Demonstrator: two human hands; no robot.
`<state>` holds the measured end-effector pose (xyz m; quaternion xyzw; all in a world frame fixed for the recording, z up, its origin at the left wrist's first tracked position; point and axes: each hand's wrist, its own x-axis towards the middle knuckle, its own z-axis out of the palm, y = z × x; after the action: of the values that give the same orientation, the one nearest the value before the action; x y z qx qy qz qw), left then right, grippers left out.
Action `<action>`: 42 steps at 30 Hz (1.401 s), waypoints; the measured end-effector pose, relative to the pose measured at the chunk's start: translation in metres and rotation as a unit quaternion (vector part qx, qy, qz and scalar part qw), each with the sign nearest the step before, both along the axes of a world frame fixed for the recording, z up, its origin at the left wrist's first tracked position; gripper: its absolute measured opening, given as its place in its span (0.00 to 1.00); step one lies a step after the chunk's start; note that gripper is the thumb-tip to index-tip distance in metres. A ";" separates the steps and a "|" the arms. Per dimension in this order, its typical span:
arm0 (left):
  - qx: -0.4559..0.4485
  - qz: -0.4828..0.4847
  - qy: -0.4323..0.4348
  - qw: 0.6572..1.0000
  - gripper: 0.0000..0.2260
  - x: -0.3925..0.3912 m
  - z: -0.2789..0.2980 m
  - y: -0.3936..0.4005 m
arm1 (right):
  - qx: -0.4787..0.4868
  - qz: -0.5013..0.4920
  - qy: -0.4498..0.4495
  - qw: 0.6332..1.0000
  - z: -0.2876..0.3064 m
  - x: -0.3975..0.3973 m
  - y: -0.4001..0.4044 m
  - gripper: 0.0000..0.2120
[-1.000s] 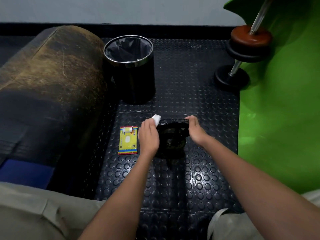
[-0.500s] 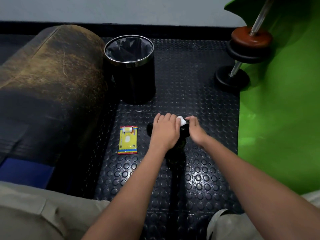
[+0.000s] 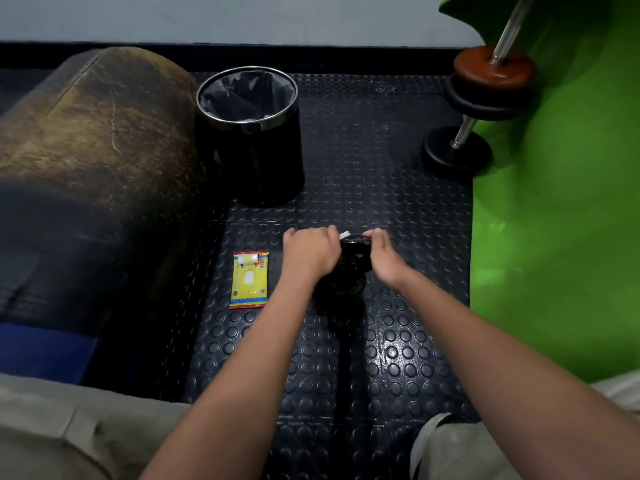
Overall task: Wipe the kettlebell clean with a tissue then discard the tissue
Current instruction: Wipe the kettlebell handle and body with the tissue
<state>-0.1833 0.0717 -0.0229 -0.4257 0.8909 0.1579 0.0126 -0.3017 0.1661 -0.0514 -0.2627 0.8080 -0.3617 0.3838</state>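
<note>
Where the studded black floor mat [image 3: 398, 341] fills the middle of the view: black kettlebell [image 3: 349, 275] standing on it, just above centre. Left hand [image 3: 310, 252] laid over the upper left of the kettlebell, fingers curled down and clenched on a white tissue [image 3: 344, 234], only a small corner of which shows past the knuckles at the handle. Right hand [image 3: 384, 256] at 3 o'clock of the kettlebell, fingers wrapped over the right end of the handle and grasping it. Both forearms bare, reaching in from 6 o'clock.

At 9 o'clock of the kettlebell, just beside the left hand but apart from it: yellow wipe packet [image 3: 250, 279], flat on the mat, flap at its top peeled back. At 11 o'clock, well apart: round black bin [image 3: 256, 157] with a metal rim and a dark liner bag, upright. At 2 o'clock, far corner: dumbbell [image 3: 478, 109] leaning against a green surface [image 3: 561, 202], black plates low, one reddish-brown plate above. Along the left edge: worn brown and black padded roll [image 3: 93, 161]. Grey wall [image 3: 242, 19] across the top.
</note>
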 end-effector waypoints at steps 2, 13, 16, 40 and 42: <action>-0.057 -0.038 0.002 0.998 0.25 -0.004 -0.008 0.015 | -0.003 0.003 0.009 1.000 -0.001 0.000 0.000 0.23; -0.030 0.122 0.312 0.942 0.14 0.049 -0.048 0.022 | 0.008 0.018 -0.016 1.000 0.000 -0.002 0.003 0.25; 0.219 0.264 0.384 0.857 0.20 0.047 -0.043 0.019 | 0.008 0.017 -0.019 1.000 0.002 -0.001 0.003 0.24; -0.149 -0.069 0.206 0.965 0.19 0.014 -0.032 0.046 | -0.029 0.006 -0.016 0.999 0.008 0.001 0.003 0.23; -0.142 -0.035 0.253 0.956 0.19 0.034 -0.042 0.040 | -0.030 0.013 -0.009 0.999 0.006 -0.001 0.002 0.22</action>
<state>-0.1493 0.1115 -0.0651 -0.3373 0.8926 0.1317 -0.2687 -0.3022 0.1684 -0.0450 -0.2808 0.7901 -0.3830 0.3877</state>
